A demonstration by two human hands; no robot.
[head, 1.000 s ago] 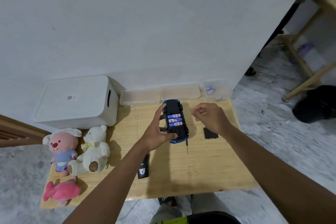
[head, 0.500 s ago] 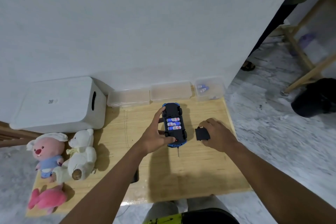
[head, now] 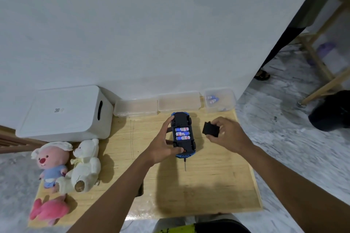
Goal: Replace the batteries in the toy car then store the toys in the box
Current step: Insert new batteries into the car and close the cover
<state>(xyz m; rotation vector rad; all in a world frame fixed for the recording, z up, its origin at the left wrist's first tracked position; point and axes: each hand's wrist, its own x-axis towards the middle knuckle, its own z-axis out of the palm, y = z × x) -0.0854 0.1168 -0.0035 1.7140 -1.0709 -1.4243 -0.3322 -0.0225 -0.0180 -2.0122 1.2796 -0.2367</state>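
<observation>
I have the toy car (head: 183,134) upside down on the counter (head: 217,181), its bay open with three batteries (head: 182,133) seated inside. My left hand (head: 164,144) clasps the car's side, thumb on the near end; my right hand (head: 228,134) pinches the black battery cover (head: 210,128) just beside the car. I judge the swap done; closing the cover is left, probably with the screwdriver (head: 185,164) lying by the car. The plush toys (head: 66,168) wait beside the white box (head: 66,111), not yet stored.
</observation>
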